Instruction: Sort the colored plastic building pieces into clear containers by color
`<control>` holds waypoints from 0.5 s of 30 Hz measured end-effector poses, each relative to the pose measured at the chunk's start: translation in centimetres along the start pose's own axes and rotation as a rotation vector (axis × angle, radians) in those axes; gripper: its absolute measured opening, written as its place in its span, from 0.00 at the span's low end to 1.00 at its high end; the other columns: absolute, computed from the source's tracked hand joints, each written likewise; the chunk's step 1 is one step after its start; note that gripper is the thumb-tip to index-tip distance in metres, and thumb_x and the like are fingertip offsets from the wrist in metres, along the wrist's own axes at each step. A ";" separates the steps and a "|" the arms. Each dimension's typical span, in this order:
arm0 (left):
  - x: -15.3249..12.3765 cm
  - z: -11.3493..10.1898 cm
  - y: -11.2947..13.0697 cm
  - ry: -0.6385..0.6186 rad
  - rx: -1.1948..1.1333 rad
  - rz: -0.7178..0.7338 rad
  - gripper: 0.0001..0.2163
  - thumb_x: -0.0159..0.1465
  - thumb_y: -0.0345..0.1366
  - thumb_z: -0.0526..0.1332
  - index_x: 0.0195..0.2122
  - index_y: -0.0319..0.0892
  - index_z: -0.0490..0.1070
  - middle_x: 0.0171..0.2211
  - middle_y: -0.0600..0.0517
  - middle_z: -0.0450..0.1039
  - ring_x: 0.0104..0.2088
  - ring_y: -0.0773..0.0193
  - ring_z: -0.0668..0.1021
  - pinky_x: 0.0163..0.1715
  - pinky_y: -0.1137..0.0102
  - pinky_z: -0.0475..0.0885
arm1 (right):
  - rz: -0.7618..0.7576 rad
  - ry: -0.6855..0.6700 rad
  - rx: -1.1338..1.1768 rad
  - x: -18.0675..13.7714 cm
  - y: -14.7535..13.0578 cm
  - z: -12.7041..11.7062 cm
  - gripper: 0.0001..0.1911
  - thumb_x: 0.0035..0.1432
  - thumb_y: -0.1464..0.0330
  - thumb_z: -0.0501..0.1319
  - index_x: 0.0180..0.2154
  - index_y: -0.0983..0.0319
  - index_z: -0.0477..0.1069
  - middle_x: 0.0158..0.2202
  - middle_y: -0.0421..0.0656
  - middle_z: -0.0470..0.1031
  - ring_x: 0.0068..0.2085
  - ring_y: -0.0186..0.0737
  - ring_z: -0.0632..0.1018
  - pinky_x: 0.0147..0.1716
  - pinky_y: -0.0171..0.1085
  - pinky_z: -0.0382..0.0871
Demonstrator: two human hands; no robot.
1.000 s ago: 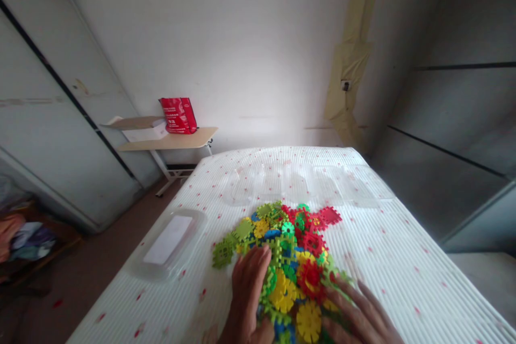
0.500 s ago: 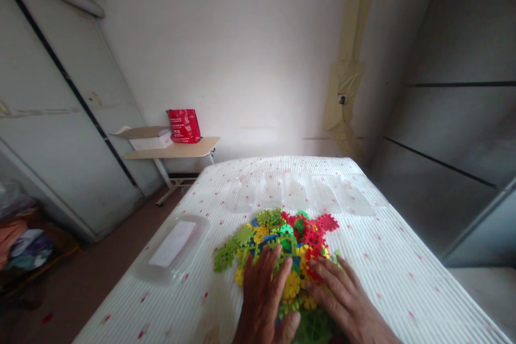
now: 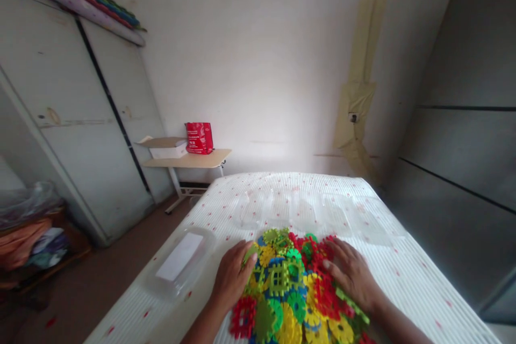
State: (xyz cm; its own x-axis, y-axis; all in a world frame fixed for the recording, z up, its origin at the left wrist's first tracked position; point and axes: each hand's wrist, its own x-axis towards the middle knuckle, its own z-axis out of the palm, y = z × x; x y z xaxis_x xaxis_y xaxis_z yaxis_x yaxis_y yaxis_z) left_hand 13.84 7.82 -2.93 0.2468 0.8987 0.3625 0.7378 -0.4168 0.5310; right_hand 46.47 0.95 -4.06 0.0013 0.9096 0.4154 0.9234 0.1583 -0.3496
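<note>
A heap of flat plastic interlocking pieces (image 3: 296,285) in red, yellow, green and blue lies on a white ribbed cloth with small red marks (image 3: 403,274). My left hand (image 3: 231,279) rests on the heap's left edge, fingers together and curved over green and yellow pieces. On the heap's right side my right hand (image 3: 352,274) lies flat with fingers stretched over red pieces. Neither hand lifts a piece.
A clear plastic lid with a white label (image 3: 181,260) lies left of the heap. Clear shallow trays (image 3: 306,207) sit behind it. Beyond the covered surface stand a small wooden table (image 3: 189,161) with a red bag (image 3: 199,137) and a box, and a grey wardrobe (image 3: 72,134).
Both hands have moved from the near side of the heap out to its left and right flanks. The heap looks drawn closer to me, and the camera has tilted up.
</note>
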 end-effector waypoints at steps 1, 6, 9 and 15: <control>0.1 0.2 0.1 -0.017 -0.015 -0.013 0.18 0.62 0.44 0.51 0.51 0.46 0.68 0.53 0.50 0.69 0.54 0.61 0.69 0.56 0.63 0.61 | 0.003 -0.008 0.025 0.2 -0.2 0.1 0.25 0.57 0.52 0.52 0.54 0.52 0.65 0.55 0.44 0.67 0.55 0.50 0.67 0.52 0.50 0.64; 1.5 0.5 2.1 -0.156 -0.002 -0.051 0.22 0.62 0.47 0.50 0.57 0.49 0.62 0.59 0.50 0.62 0.59 0.59 0.63 0.58 0.61 0.56 | -0.002 -0.063 0.094 0.7 -0.8 -0.4 0.26 0.57 0.52 0.52 0.55 0.53 0.64 0.55 0.43 0.67 0.55 0.48 0.67 0.52 0.49 0.63; 2.3 1.0 3.4 -0.245 0.100 -0.071 0.23 0.62 0.50 0.48 0.58 0.54 0.60 0.61 0.48 0.57 0.60 0.51 0.60 0.56 0.52 0.55 | -0.028 -0.108 0.083 0.8 -1.1 -0.6 0.26 0.57 0.51 0.52 0.55 0.52 0.64 0.56 0.43 0.67 0.55 0.49 0.67 0.52 0.51 0.61; 2.6 1.7 4.7 -0.231 0.148 -0.051 0.21 0.62 0.50 0.48 0.54 0.55 0.65 0.57 0.49 0.64 0.56 0.49 0.65 0.53 0.51 0.58 | -0.101 -0.196 0.171 0.7 -2.4 -1.6 0.22 0.58 0.53 0.52 0.52 0.50 0.67 0.52 0.43 0.70 0.52 0.50 0.68 0.52 0.52 0.60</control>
State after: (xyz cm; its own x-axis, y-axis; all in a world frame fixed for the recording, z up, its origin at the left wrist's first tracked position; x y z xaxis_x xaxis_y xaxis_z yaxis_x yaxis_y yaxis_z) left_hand 19.03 8.43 -0.75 0.3311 0.9324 0.1450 0.8326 -0.3610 0.4200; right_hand 44.88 0.59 -1.54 -0.1774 0.9402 0.2909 0.8371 0.2996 -0.4578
